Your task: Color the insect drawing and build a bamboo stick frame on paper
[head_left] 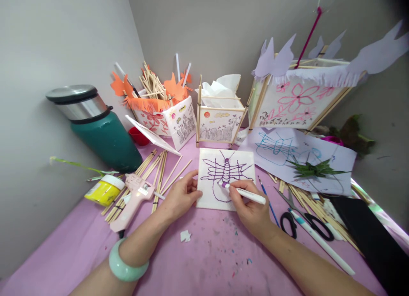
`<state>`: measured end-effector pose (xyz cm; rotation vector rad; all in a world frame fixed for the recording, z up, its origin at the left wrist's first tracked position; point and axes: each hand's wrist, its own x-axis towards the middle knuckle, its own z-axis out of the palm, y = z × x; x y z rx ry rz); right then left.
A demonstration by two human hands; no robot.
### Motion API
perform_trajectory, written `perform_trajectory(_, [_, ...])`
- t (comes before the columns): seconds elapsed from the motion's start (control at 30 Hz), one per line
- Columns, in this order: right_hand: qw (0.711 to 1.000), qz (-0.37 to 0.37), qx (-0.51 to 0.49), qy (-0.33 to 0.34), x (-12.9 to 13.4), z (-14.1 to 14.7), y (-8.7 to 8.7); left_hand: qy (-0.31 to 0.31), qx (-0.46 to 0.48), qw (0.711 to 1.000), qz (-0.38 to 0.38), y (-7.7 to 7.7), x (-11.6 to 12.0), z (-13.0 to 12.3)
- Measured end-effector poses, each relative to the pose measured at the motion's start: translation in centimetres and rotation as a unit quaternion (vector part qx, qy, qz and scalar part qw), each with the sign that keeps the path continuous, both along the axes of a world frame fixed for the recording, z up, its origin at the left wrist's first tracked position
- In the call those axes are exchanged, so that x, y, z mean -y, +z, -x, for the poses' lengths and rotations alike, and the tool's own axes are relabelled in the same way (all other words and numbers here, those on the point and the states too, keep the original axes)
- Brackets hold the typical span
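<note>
A white square panel (pixel 207 198) lies flat on the pink cloth, bearing a purple drawing of a winged insect with a curved outline below it. My right hand (pixel 251 204) is closed around a white marker (pixel 252 196), whose purple tip end meets the panel near the lower part of the insect. At the panel's left edge, my left hand (pixel 183 193) rests with its fingers curled and its thumb against the edge; its fingertips are partly hidden behind the panel's side.
Left: glue gun (pixel 132 202), yellow paint jar (pixel 105 190), teal bottle (pixel 105 138) and bundled sticks. Behind stand decorated lanterns (pixel 219 125). Right: scissors (pixel 289 223), brush (pixel 268 200), white marker, drawing sheet (pixel 255 153) with leaves, and a black object (pixel 370 236).
</note>
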<state>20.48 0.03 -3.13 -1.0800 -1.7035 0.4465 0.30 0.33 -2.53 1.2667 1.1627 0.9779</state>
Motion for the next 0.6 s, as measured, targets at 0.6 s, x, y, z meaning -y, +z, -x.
perform_trajectory(0.6, [0.998,-0.035,0.012,-0.042,0.04,-0.04,0.15,-0.012,-0.006,1.0,-0.009,0.08,0.02,0.05])
